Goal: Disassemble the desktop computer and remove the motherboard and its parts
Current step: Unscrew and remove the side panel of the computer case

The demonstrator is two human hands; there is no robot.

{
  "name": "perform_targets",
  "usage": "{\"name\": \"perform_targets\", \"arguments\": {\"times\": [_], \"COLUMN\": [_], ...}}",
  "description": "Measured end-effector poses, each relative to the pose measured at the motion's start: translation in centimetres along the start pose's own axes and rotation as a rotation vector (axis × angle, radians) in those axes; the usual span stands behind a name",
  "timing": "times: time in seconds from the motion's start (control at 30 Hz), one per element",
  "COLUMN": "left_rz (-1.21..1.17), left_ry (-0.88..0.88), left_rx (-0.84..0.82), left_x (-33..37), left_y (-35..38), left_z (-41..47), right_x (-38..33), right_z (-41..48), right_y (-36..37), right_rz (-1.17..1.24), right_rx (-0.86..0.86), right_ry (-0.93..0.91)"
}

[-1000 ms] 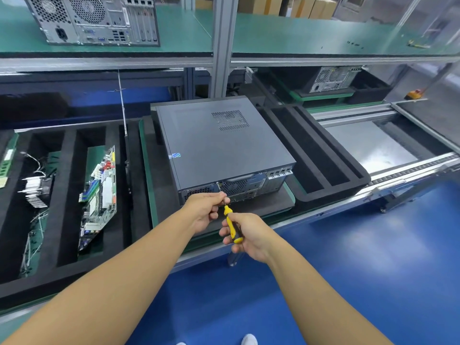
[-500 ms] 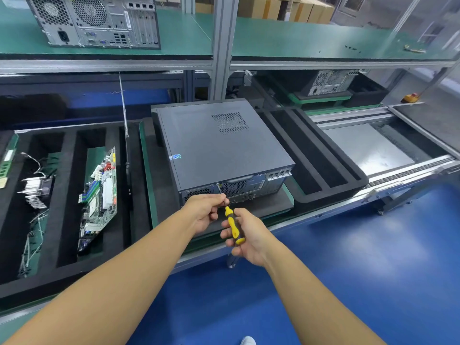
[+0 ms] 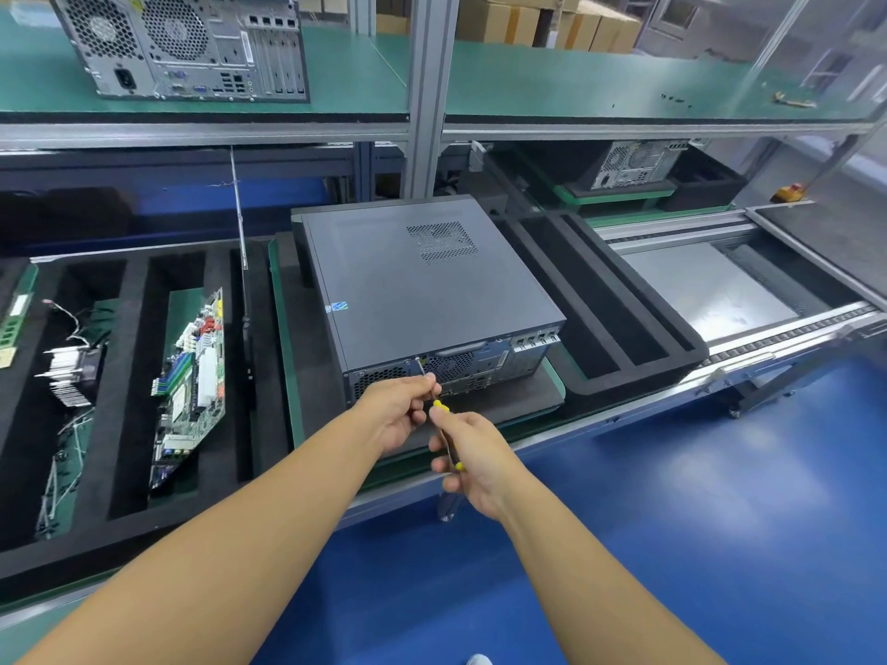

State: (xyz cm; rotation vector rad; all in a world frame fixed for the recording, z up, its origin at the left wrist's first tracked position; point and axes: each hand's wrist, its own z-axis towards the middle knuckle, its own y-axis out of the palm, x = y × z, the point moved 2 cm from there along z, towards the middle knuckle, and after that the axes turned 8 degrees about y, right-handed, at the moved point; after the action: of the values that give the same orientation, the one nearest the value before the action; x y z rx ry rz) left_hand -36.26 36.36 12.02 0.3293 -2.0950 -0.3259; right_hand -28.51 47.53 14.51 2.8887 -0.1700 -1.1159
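Right hand (image 3: 473, 458) rolled round screwdriver (image 3: 439, 406) handle, gripping it; left hand (image 3: 401, 410) pinches shaft at rear panel of case (image 3: 422, 290), which sits closed on foam pad (image 3: 518, 400). Risk: tilted tip slips out, strips screw head

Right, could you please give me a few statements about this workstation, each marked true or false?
1. The right hand grips a yellow-handled screwdriver. True.
2. The desktop computer is already opened up. False: its top cover is on.
3. The motherboard lies in a tray to the right of the computer. False: it leans in the foam tray on the computer's left.
4. The left hand pinches the screwdriver's shaft at the computer's rear panel. True.
5. A second computer stands on the upper shelf. True.
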Motion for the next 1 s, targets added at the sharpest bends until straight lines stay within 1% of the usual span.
{"name": "perform_targets", "arguments": {"times": [0.07,0.13,0.27,0.37,0.47,0.53,0.7,0.83,1.0], "left_rz": [-0.03,-0.066,-0.106,-0.091,-0.045,-0.022,-0.085,-0.13,-0.263], "left_ry": [-0.005,-0.011,-0.044,-0.019,0.018,0.035,0.028,-0.001,-0.025], "left_rx": [0.0,-0.005,-0.034,-0.003,0.047,0.077,0.06,0.018,0.072], "left_x": [0.0,-0.1,0.1,0.3,0.0,-0.2,-0.1,0.3,0.3], "left_y": [0.0,0.0,0.2,0.2,0.1,0.1,-0.2,0.0,0.5], "left_z": [0.1,0.0,-0.1,0.2,0.5,0.5,0.5,0.7,1.4], "right_x": [-0.1,-0.3,-0.4,-0.1,0.0,0.0,-0.2,-0.3,0.4], "right_z": [-0.3,-0.5,-0.4,-0.2,-0.1,-0.2,-0.3,-0.1,0.0], "right_y": [-0.2,-0.3,-0.3,-0.5,-0.4,-0.2,-0.2,-0.1,-0.5], "right_rz": [0.049,0.043,-0.017,0.005,0.022,0.026,0.135,0.046,0.065], "right_rx": [-0.065,-0.067,0.01,0.051,0.068,0.055,-0.035,0.001,0.075], "right_ry": [0.083,0.102,0.01,-0.085,-0.112,-0.087,0.062,-0.034,-0.115]}}
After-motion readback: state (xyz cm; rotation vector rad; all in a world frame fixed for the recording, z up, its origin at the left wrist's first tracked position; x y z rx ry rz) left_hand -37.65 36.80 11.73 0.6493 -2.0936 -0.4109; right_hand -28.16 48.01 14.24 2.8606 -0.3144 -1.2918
